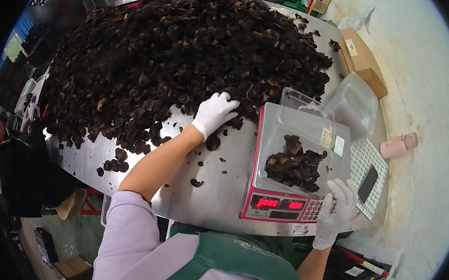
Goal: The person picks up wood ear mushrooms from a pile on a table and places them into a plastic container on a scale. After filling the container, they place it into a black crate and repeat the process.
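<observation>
"While the portion of dark, curled pieces (295,169) sits in a clear tray (277,142), where do you locate that tray?"

"You locate it on the platform of the red-trimmed scale (261,184). Its left display (267,203) reads 0.080; the right display (294,205) reads 0.00."

"Which step do you appear to have in hand?"

"Judging by hand placement, you are at a picking step: your left hand (215,114) is at the near edge of the large heap (177,60) of similar pieces."

"What is the state of your grip?"

"Your gloved left fingers are bent toward the heap; whether they pinch a piece cannot be told. Your gloved right hand (336,207) is at the scale's front right corner, by the keypad (310,211), fingers loosely curled. Whether it presses a key or touches the tray cannot be told."

"What does the next move call for?"

"If you add pieces, pinch only a few, clear the scale's left edge and lower them gently. Avoid leaning your right hand on the platform, as pressure could disturb the reading."

"What surrounds your work area?"

"Right of the scale, you have a white gridded tray (358,156) bearing a dark phone (367,184); farther out, a pink cup (399,146)."
</observation>
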`<action>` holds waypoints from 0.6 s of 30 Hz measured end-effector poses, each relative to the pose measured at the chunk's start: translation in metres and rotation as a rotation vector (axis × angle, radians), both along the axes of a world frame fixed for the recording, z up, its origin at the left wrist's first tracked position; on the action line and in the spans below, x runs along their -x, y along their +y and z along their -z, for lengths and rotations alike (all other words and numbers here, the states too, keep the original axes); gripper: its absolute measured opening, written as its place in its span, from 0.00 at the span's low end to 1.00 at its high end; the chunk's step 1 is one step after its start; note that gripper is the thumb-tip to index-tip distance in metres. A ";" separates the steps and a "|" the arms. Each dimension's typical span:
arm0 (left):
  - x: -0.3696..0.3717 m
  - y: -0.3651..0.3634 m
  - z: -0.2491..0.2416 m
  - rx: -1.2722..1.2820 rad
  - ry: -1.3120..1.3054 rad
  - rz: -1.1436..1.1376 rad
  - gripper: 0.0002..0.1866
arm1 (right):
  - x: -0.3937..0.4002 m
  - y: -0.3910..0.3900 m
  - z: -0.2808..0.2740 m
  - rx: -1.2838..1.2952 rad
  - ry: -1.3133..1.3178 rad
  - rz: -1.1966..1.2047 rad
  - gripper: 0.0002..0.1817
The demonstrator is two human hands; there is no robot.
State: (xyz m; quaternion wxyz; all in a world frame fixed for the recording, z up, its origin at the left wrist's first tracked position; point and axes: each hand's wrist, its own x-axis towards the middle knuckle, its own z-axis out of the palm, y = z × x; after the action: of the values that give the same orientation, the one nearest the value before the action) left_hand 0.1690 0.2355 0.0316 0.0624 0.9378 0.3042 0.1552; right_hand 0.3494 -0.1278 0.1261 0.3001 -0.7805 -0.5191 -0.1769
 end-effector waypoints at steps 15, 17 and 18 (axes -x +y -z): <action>0.083 -0.058 -0.045 1.894 -1.496 -0.136 0.22 | 0.012 -0.002 -0.002 -0.008 0.045 -0.086 0.13; 0.072 -0.070 -0.060 1.968 -1.471 -0.063 0.23 | 0.011 -0.007 -0.002 -0.014 0.048 -0.081 0.13; 0.067 -0.073 -0.064 1.995 -1.462 0.002 0.22 | 0.010 -0.008 -0.001 -0.020 0.049 -0.085 0.13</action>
State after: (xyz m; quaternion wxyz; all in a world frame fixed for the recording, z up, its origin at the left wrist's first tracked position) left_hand 0.1023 0.1622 0.0952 0.9051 0.1737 0.1823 0.3427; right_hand 0.3393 -0.1362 0.1275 0.3277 -0.7588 -0.5426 -0.1498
